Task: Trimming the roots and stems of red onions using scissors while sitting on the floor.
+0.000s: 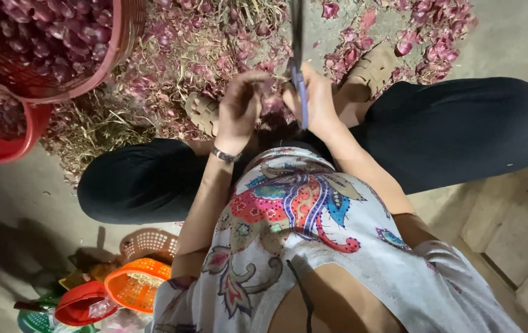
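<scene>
The left hand (239, 108) is curled shut around a small purple shallot (271, 103), and the right hand (318, 102) grips a blue-handled knife (300, 80), blade pointing far. Both meet between the knees above the heap of peels (196, 49); a pink basket (101, 68) of shallots sits far left.

Purple-red shallots (48, 37) fill a pink basket (122, 43) beside a red tub (5, 142). Black trousers (461, 123) — a white top (313, 246) patterned with multicoloured paisley. Orange basket (136, 285) — the blade handle (301, 92) looks blue, possibly purple.
</scene>
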